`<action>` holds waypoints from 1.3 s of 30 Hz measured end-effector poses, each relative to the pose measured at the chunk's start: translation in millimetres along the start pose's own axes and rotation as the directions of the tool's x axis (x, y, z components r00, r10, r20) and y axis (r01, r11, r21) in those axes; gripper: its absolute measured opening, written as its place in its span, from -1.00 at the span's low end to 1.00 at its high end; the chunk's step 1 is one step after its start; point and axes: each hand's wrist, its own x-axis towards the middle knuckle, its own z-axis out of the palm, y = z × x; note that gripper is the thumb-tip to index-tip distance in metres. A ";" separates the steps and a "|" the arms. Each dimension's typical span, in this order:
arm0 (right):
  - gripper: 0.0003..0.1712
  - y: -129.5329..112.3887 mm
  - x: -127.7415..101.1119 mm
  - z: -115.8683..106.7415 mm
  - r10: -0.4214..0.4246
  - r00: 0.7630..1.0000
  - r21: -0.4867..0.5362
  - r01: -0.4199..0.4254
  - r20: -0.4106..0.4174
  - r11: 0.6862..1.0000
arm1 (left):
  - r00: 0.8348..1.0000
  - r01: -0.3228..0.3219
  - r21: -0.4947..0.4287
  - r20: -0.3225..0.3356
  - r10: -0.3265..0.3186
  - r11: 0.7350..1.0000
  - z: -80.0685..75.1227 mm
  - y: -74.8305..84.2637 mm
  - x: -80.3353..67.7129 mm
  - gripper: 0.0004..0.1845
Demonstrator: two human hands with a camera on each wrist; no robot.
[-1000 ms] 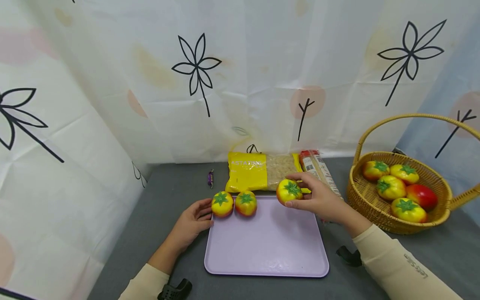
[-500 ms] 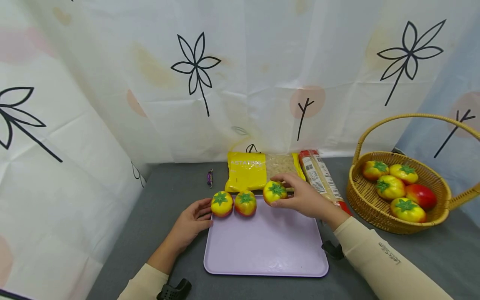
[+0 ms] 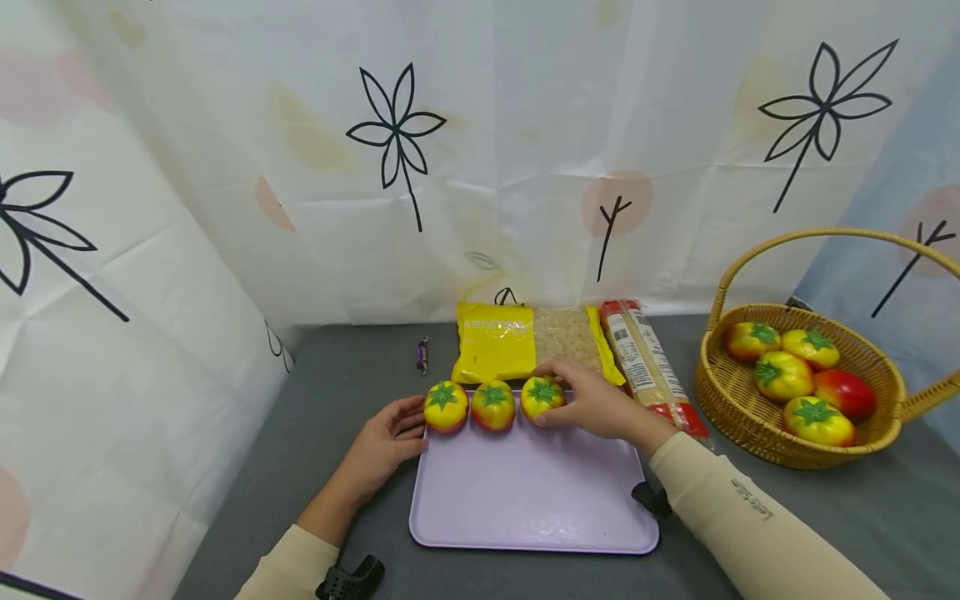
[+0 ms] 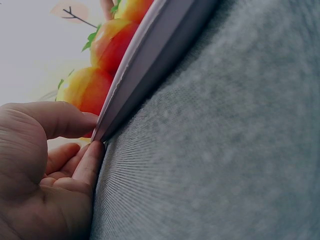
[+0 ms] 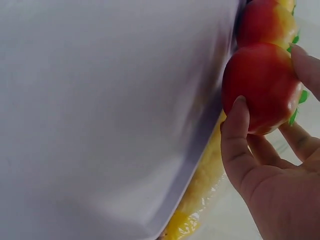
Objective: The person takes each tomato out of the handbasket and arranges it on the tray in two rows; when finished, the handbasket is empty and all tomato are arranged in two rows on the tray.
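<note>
A lilac tray (image 3: 532, 492) lies on the grey table. Three yellow-red tomatoes stand in a row along its far edge: left (image 3: 446, 406), middle (image 3: 492, 405) and right (image 3: 542, 397). My right hand (image 3: 564, 402) grips the right tomato (image 5: 262, 87), thumb (image 5: 235, 130) on one side and fingers on the other, with the tomato resting on the tray (image 5: 110, 100) beside the middle one (image 5: 265, 20). My left hand (image 3: 401, 433) pinches the tray's far left corner (image 4: 145, 65), thumb (image 4: 55, 120) on the rim and fingers below, next to the left tomato (image 4: 85, 90).
A wicker basket (image 3: 708, 392) with a tall handle stands at the right and holds several tomatoes (image 3: 780, 375). Behind the tray lie a yellow bag (image 3: 495, 350), a long noodle packet (image 3: 648, 367) and a small purple sweet (image 3: 422, 356). Patterned curtains close off the back and left.
My right hand carried the third tomato left and down, from above the tray's far right part onto the tray beside the middle tomato. The left hand stayed put.
</note>
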 end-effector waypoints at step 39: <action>-0.23 -2.3 0.9 11.4 0.064 0.997 -0.021 -0.065 -0.041 0.998 | 1.000 0.010 0.006 -0.004 -0.010 1.000 -0.5 1.3 -0.4 -0.24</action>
